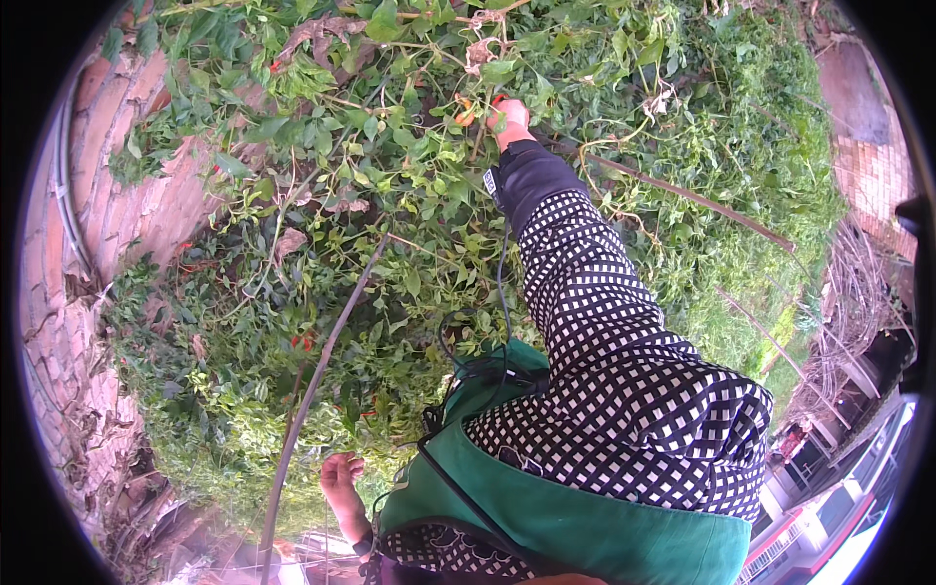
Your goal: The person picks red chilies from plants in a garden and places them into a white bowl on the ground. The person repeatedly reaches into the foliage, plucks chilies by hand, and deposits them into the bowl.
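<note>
My right hand reaches far forward into the leafy chili pepper plants, its fingers curled at a red chili; leaves partly hide the fingertips, so a grip cannot be made out. Just left of that hand hang orange-red peppers. My left hand is low at the left of my body, held up with bent fingers beside a wooden stake; no object shows in it. More red chilies show among the leaves between stake and wall.
A brick wall with a pipe runs along the left. Another thin stick slants through the plants at the right. Black cables hang from my right wrist to my green apron. Dry branches lie piled at the far right.
</note>
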`<state>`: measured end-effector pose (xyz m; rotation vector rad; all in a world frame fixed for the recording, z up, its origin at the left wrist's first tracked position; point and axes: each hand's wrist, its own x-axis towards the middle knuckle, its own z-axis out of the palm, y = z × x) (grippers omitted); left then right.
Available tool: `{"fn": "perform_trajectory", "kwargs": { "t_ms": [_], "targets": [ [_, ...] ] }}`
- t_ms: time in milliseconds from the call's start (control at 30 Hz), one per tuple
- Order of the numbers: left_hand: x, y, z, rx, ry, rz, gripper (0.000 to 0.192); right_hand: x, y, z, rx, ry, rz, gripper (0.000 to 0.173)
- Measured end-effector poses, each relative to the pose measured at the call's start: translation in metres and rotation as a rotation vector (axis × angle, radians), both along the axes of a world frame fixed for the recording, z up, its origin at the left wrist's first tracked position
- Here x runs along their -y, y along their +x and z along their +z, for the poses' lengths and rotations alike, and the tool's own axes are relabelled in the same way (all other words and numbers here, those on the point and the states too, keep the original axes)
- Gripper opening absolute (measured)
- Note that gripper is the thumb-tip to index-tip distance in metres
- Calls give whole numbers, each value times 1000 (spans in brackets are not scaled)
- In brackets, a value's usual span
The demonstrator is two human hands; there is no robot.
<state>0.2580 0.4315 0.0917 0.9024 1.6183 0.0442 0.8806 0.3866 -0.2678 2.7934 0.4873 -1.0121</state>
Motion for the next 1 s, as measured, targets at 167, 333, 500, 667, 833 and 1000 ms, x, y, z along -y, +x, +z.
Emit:
{"fn": "perform_trajectory", "kwargs": {
  "t_ms": [167, 333, 500, 667, 833, 1000],
  "targets": [
    [2, 13, 8, -63, -44, -8, 9, 24, 0, -15, -148, -100, -381, 34],
    [2, 23, 7, -66, -39, -20, 8, 53, 5, -16, 472, 30, -1221, 31],
    [5, 19, 5, -59, -38, -27, 8, 73, 15, -2, 359, -326, 1, 13],
    [6, 9, -5, -57, -33, -36, 8, 66, 40, 33, 58, -461, 173, 23],
    [16, 2, -10, -61, -28, -31, 9, 80, 41, 68, 50, -562, 553, 28],
    [21, -6, -13, -14, 1, -29, 9, 103, 30, 87, 198, -266, 864, 27]
  ]
}}
